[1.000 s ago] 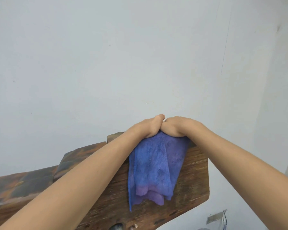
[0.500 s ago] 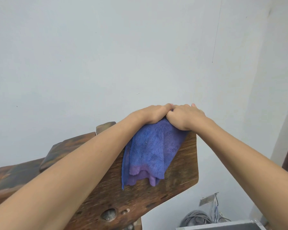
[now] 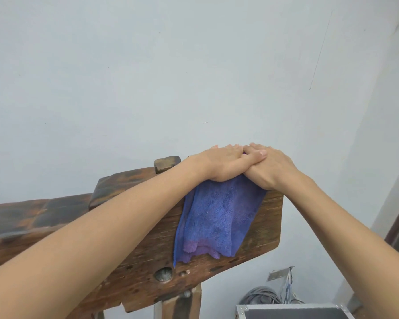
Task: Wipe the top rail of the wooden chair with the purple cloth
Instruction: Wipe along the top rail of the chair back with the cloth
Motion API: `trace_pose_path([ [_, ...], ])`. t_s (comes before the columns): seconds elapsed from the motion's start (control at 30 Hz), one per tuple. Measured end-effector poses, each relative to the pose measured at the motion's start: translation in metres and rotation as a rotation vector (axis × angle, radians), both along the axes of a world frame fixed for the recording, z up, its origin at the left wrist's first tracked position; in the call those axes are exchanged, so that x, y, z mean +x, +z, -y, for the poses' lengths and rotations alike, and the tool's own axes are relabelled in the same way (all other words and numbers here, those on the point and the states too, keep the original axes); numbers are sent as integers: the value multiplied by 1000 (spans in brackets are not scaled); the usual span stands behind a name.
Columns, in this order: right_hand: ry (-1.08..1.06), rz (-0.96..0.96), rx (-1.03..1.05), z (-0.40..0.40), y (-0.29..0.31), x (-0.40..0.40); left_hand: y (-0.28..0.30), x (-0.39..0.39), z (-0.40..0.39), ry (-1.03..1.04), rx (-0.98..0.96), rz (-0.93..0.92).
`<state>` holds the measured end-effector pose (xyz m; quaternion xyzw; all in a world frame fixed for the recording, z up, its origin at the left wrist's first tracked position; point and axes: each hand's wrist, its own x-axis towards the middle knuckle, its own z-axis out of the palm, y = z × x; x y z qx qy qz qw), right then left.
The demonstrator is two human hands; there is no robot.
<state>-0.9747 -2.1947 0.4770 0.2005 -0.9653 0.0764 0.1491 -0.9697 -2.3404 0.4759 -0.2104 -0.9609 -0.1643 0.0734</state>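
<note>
— Fingers first: how do they lie?
— Head view: both sets lie straight and flat. The left hand (image 3: 224, 163) and right hand (image 3: 271, 168) press the purple cloth (image 3: 217, 215) onto the top rail (image 3: 134, 231), left thumb over the right hand.
— Any writing?
— None legible. The cloth is blue-violet terry, paler purple at its hem, draped down the rail's face at five o'clock. The wooden chair (image 3: 32, 217) is dark, worn, pitted.
</note>
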Motion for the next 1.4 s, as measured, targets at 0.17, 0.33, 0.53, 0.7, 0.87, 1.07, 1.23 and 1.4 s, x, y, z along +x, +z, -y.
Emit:
trace_pose_path([
  [0.17,97,-19,102,22,-3,14,-8,20,22,69,5,-56],
  [0.33,131,-61,126,47,-10,24,-16,39,45,140,-78,-99],
  [0.53,156,-70,96,85,-18,41,-23,69,81,224,-92,-135],
  [0.7,202,-90,81,113,-23,54,-30,92,107,285,-40,-112],
  [0.87,292,-58,102,147,-26,71,-37,119,140,347,-18,-98],
  [1.07,429,-45,121,190,-27,98,-48,152,176,434,61,-75],
  [1.23,464,-8,193,221,-27,114,-66,176,199,524,212,-4],
  [1.4,446,-7,287,242,-31,133,-76,197,214,512,122,-72],
])
